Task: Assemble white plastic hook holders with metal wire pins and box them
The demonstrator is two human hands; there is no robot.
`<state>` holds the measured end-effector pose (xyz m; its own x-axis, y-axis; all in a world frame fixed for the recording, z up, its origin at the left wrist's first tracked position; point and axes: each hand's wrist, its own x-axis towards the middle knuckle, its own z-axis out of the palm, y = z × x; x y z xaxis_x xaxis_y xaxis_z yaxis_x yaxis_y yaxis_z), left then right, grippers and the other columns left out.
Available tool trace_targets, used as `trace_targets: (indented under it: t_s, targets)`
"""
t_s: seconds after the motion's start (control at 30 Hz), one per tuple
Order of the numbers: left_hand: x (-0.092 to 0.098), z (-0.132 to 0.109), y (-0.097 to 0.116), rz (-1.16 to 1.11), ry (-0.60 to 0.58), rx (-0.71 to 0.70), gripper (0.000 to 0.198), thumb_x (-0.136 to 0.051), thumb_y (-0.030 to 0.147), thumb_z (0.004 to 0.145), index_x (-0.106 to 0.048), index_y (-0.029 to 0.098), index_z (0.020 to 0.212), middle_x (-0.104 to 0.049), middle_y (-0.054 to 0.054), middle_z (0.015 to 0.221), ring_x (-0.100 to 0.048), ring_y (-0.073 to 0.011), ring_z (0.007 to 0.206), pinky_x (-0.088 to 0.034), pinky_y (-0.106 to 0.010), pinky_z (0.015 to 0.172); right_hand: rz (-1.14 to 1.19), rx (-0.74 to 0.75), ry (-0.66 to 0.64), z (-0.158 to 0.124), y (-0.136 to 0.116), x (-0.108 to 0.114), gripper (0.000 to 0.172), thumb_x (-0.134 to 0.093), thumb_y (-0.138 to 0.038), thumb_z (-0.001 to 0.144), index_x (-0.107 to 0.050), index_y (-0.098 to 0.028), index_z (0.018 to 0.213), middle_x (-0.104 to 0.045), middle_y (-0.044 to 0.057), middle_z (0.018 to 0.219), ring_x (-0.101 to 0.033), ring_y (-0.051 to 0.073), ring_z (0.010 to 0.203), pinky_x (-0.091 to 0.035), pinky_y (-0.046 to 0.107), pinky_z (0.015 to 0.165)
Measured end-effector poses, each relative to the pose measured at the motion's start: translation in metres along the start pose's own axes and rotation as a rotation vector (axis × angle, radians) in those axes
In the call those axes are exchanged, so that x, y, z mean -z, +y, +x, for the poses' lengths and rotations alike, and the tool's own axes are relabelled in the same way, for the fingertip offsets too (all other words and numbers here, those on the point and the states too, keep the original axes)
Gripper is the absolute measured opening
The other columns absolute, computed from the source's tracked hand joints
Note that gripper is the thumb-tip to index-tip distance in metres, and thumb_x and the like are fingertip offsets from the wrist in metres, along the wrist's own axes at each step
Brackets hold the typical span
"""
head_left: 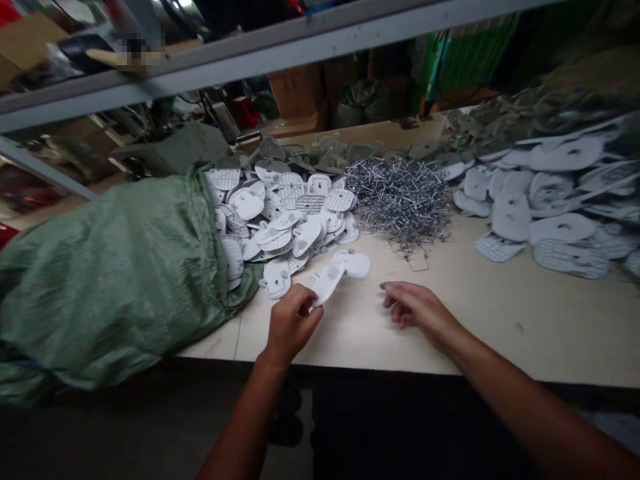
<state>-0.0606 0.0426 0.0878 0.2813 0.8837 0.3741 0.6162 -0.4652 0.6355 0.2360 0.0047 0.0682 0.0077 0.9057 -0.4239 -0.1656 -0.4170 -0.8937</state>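
Note:
My left hand (293, 321) pinches a flat white plastic piece (327, 280) by its near end, just above the pale tabletop (500, 320). A second white piece (354, 263) lies touching its far end. My right hand (417, 308) hovers low over the table a little to the right, fingers loosely curled toward the left, nothing visible in them. Behind my left hand, a heap of the same white plastic pieces (280, 213) spills from a green woven sack (110, 280).
A tangle of bent metal wire clips (403, 197) lies mid-table, one loose clip (417, 260) nearer me. A large pile of white pieces (550, 187) fills the right side. A metal shelf rail (300, 47) crosses overhead; cardboard boxes (300, 93) stand behind.

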Motion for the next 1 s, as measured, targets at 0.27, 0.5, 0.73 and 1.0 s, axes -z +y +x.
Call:
trace_targets:
  t_s: [0.27,0.5,0.73,1.0]
  targets:
    - [-0.032,-0.012,0.055,-0.335,-0.427,0.022,0.016,-0.077,0.028,0.092,-0.077,0.025,0.108,-0.074,-0.007,0.103,-0.069,-0.019,0.08,-0.054,-0.03,0.073,0.159,-0.036,-0.101,-0.023,0.01,-0.032,0.047,-0.088,-0.056,0.079,-0.076,-0.014,0.097,-0.073,0.005,0.076,-0.063,0.013,0.058,-0.052,0.024,0.054]
    - [-0.064,-0.001,0.03,-0.983,-0.183,0.602,0.06,-0.074,0.062,0.091,-0.068,0.019,0.133,-0.079,-0.011,0.103,-0.075,-0.0244,0.086,-0.06,-0.035,0.077,0.197,-0.16,-0.226,-0.04,-0.001,-0.002,0.048,-0.091,-0.052,0.079,-0.076,-0.014,0.104,-0.075,0.006,0.082,-0.063,0.012,0.056,-0.051,0.022,0.049]
    - [-0.12,-0.004,0.061,-1.54,-0.504,0.846,0.088,-0.045,0.084,0.092,-0.069,0.015,0.139,-0.08,-0.021,0.113,-0.078,-0.0403,0.1,-0.064,-0.055,0.081,-0.105,-0.13,-0.487,-0.032,0.007,-0.001,0.056,-0.079,-0.072,0.087,-0.073,-0.016,0.093,-0.069,0.002,0.067,-0.061,0.012,0.051,-0.051,0.022,0.048]
    - [-0.126,-0.018,0.048,-1.828,-0.276,1.029,0.056,-0.06,0.063,0.095,-0.075,0.02,0.128,-0.081,-0.016,0.114,-0.079,-0.0357,0.104,-0.058,-0.063,0.106,-1.049,0.35,0.427,-0.001,-0.036,0.123,0.043,-0.076,-0.048,0.096,-0.077,-0.018,0.127,-0.079,0.009,0.111,-0.071,0.02,0.087,-0.054,0.031,0.083]
